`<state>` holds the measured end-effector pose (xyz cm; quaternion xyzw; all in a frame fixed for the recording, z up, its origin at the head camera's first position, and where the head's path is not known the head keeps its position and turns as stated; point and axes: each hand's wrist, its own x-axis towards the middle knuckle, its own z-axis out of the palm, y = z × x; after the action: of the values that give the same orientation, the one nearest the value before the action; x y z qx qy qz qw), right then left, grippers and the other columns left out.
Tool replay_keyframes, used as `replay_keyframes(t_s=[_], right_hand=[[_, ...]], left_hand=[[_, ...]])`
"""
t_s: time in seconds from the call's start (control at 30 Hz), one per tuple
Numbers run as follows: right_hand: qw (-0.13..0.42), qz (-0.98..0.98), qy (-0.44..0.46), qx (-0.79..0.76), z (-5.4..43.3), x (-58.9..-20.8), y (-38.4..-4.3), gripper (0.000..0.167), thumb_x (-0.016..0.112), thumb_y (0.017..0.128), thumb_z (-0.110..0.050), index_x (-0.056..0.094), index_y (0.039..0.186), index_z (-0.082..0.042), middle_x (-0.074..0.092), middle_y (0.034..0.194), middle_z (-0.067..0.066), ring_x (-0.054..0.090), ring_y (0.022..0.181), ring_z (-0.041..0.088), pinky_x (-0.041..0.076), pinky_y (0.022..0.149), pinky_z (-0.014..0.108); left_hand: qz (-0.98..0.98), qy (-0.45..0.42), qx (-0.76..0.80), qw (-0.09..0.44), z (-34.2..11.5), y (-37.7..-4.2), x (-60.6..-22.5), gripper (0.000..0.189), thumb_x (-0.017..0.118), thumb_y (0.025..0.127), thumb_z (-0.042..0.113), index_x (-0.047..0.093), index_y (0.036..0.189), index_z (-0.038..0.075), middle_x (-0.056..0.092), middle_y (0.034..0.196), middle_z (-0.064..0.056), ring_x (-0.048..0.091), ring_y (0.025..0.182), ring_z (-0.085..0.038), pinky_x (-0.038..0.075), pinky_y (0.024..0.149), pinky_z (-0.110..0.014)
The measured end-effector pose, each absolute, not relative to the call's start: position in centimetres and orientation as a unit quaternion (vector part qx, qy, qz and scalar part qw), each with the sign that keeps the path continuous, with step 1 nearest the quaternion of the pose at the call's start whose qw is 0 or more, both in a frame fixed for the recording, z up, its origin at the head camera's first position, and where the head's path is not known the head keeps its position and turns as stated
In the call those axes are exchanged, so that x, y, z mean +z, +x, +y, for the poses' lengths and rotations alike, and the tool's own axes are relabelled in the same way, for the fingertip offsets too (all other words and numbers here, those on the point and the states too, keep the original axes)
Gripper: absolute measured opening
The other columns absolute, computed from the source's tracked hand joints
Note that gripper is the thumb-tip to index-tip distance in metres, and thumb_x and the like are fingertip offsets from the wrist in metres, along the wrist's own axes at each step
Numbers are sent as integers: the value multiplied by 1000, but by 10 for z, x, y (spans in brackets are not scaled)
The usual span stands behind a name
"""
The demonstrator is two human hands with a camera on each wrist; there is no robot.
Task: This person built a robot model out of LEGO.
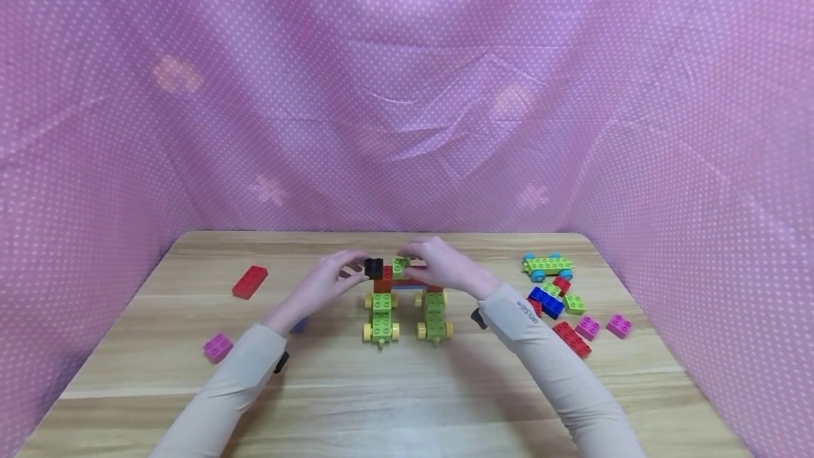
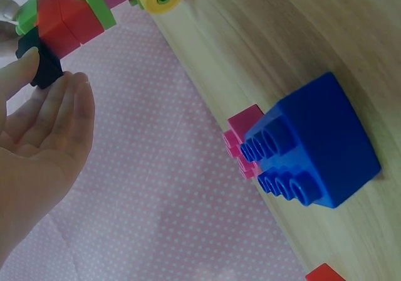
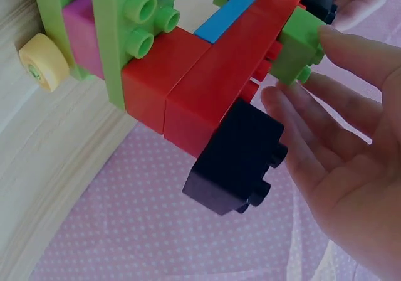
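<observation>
A brick build stands mid-table on two lime wheeled bases point(image 1: 381, 325), with long red bricks point(image 3: 210, 96) bridging across its top. At the build's left end my left hand point(image 1: 326, 280) pinches a black brick point(image 1: 374, 268) between thumb and fingers. My right hand point(image 1: 445, 267) holds a lime green brick point(image 3: 296, 46) by thumb and fingertips, on top of the red bricks. Another black brick point(image 3: 235, 159) sits at the build's right end, hidden behind the right hand in the head view. A blue strip point(image 3: 230, 12) runs beside the red bricks.
Left lie a red brick point(image 1: 250, 281), a pink brick point(image 1: 218, 348) and a blue brick point(image 2: 319, 140), the last partly behind the left forearm. At right are a lime car base with blue wheels point(image 1: 548, 266), a dark blue brick point(image 1: 547, 302) and several loose bricks. Pink dotted cloth point(image 1: 407, 126) surrounds the table.
</observation>
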<state>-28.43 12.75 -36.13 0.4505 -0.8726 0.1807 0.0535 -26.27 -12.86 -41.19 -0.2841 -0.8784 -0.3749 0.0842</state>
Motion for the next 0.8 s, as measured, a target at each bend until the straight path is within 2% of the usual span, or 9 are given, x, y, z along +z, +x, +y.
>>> replay_keyframes(t_s=[0.2,0.4,0.8], right_hand=[[83,-877,435,187,138,-358,-281,34,71,91,-14,66,122,0,71,119,16,69,106,26,59,94,34],[100,-884,411,198,156,-353,-275,33,70,92,-15,66,122,-2,70,116,13,68,106,26,60,92,36],[120,-900,366,206,210,-353,-278,33,70,91,-14,66,122,-1,71,115,17,68,103,30,60,88,43]], left_hand=[[-883,-279,-367,86,-129,-263,-413,39,68,93,13,61,129,2,67,123,-18,70,102,-30,62,86,-34],[-885,-277,-364,85,-128,-264,-413,39,68,93,14,60,130,2,68,123,-17,70,101,-28,62,86,-34],[-885,-274,-366,85,-129,-263,-412,39,68,93,13,60,129,1,67,123,-18,69,102,-28,62,85,-34]])
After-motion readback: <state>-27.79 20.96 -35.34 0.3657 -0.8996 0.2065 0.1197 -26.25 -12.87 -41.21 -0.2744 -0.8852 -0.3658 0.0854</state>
